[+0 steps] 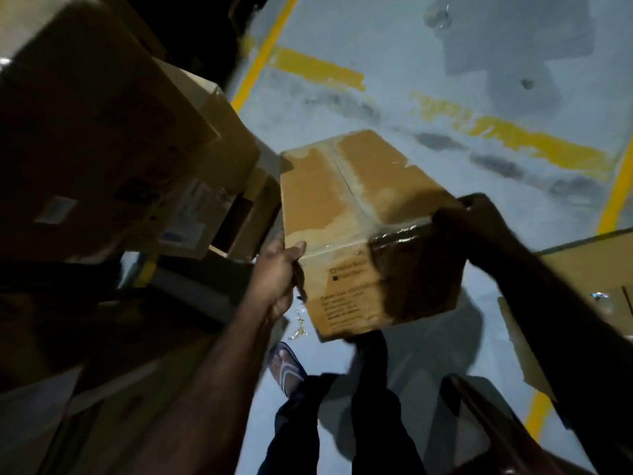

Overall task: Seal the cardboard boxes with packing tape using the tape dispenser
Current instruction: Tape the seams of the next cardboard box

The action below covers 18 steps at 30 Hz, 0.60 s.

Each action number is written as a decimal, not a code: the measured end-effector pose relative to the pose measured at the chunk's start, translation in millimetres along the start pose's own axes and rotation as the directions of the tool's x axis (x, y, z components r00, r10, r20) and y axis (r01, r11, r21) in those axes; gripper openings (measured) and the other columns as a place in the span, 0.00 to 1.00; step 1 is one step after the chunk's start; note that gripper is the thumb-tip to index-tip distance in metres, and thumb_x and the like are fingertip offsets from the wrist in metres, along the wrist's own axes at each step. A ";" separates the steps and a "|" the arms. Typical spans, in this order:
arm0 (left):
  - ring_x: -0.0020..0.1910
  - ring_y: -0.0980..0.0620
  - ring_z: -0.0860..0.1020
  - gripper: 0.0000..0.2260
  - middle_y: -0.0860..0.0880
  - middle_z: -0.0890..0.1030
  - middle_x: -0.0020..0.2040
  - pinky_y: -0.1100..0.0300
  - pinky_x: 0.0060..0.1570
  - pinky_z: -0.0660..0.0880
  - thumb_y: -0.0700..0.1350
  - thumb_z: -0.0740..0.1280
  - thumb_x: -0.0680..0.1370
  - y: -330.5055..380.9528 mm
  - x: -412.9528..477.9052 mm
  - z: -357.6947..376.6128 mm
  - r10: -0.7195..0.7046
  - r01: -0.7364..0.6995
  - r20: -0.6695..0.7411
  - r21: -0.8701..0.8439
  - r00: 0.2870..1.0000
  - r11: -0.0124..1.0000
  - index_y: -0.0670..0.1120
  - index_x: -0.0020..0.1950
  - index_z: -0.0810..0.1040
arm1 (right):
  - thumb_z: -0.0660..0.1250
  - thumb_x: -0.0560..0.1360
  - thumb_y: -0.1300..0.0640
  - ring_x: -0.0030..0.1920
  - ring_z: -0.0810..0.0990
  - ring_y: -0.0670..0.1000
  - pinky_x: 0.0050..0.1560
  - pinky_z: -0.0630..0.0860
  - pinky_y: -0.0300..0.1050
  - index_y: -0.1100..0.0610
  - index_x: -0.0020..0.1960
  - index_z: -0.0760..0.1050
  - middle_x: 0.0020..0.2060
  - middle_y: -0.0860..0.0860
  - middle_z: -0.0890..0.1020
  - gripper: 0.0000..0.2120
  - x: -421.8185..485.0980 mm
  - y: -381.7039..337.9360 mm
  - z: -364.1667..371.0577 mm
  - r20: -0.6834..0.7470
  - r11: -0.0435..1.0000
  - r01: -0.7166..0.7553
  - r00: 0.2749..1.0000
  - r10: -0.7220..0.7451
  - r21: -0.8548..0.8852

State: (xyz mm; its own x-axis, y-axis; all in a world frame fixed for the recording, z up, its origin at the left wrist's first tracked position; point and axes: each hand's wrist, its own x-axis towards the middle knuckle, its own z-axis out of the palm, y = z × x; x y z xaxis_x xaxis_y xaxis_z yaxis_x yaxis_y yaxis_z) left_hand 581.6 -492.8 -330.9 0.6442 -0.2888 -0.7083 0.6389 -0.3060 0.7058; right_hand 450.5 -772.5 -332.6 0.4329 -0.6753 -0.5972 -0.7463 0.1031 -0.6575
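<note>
Brown cardboard box (356,214) fills the middle of the head view, held off the grey floor (445,63), with glossy clear tape (352,197) along its top seam. At the box's 8 o'clock the left hand (275,274) clasps the near-left corner, thumb on the top edge. At 3 o'clock the right hand (469,219) (deep in shadow) curls its fingers over the near-right corner. Stacked cartons (113,138) stand at 9 o'clock.

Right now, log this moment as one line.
cardboard box: held off the floor, top seam taped | left hand: grips near left corner | right hand: grips right edge | stacked boxes: at left
</note>
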 end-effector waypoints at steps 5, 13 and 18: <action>0.35 0.43 0.74 0.19 0.39 0.82 0.51 0.52 0.34 0.70 0.40 0.60 0.83 -19.3 64.0 -33.6 -0.073 0.055 0.058 0.261 0.996 0.964 0.60 0.68 0.75 | 0.76 0.61 0.44 0.40 0.84 0.57 0.32 0.77 0.48 0.52 0.55 0.73 0.45 0.56 0.83 0.26 -5.8 72.5 63.4 -0.026 0.977 -0.037 0.999 0.044 0.209; 0.49 0.35 0.82 0.22 0.38 0.79 0.59 0.40 0.42 0.83 0.32 0.63 0.78 -61.0 197.4 -73.9 -0.003 -0.008 0.023 0.489 1.000 0.872 0.56 0.64 0.78 | 0.77 0.65 0.40 0.44 0.83 0.56 0.44 0.80 0.55 0.50 0.53 0.66 0.46 0.51 0.81 0.28 25.4 157.4 200.5 -0.071 0.979 -0.049 0.995 0.065 0.200; 0.46 0.26 0.79 0.20 0.23 0.74 0.51 0.37 0.36 0.79 0.30 0.61 0.69 -152.4 260.8 -131.0 0.008 0.003 -0.015 0.610 1.000 0.793 0.39 0.60 0.75 | 0.75 0.71 0.48 0.46 0.78 0.53 0.42 0.71 0.42 0.59 0.57 0.65 0.48 0.52 0.79 0.25 21.9 209.5 279.7 -0.033 0.992 -0.084 0.996 0.087 0.098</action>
State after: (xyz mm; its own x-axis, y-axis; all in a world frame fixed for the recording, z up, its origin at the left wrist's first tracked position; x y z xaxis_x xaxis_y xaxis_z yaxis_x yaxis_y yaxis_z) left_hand 707.4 -402.6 -621.5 0.6554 -0.2778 -0.7024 0.2517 -0.7965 0.5498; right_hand 445.0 -561.4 -612.0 0.3491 -0.6875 -0.6368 -0.7271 0.2300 -0.6469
